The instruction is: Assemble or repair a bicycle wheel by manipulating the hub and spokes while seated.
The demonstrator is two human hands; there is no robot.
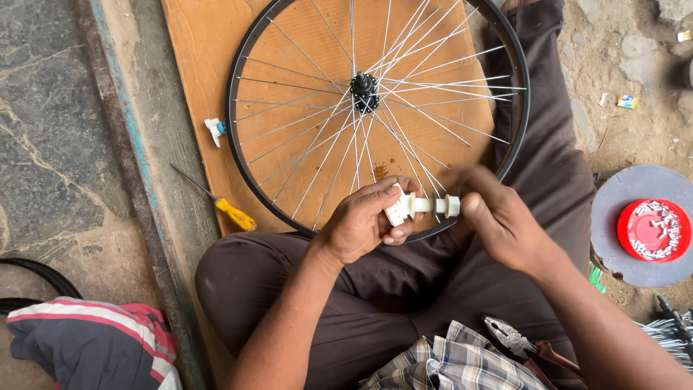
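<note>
Both grips hold one small white part above the wheel.
The left hand pinches the white threaded part at its fat end, and the right hand holds its other end. Under them lies a spoked bike wheel on brown cardboard, with a yellow screwdriver beside it. Pliers rest by the lap.

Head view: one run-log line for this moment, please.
left hand: grips white threaded fitting | right hand: at its cap end | below: spoked wheel on cardboard
</note>
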